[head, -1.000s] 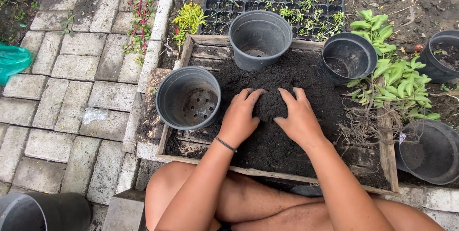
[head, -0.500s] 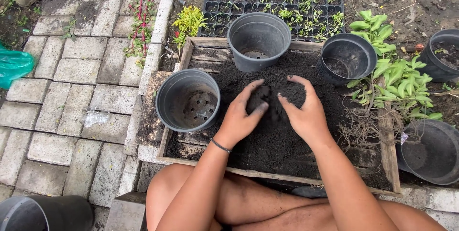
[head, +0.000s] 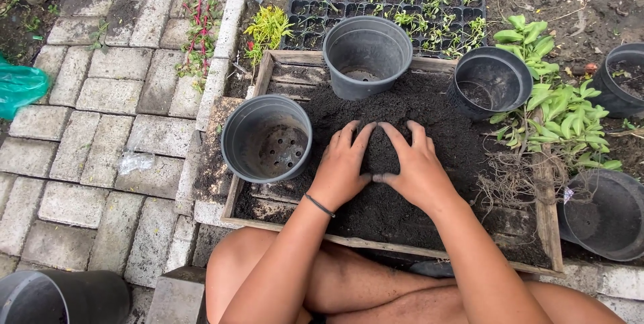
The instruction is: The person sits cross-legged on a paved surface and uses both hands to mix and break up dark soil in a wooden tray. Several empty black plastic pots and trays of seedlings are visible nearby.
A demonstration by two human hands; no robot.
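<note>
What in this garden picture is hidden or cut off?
- Palms of the left hand and right hand: pressed face-down on the soil.
- Soil beneath both hands: covered.
- Bottom-left pot: cut by the frame edge.
- Top-right pot: cut by the right edge.
- Tray base: buried.

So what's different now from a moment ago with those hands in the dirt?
Half a second ago both hands were raised, cupping a clump of soil between them. Now the left hand and right hand lie flat on the soil heap, palms down, fingers spread, thumbs and forefingers nearly meeting. The grey pots and wooden tray stayed put.
</note>
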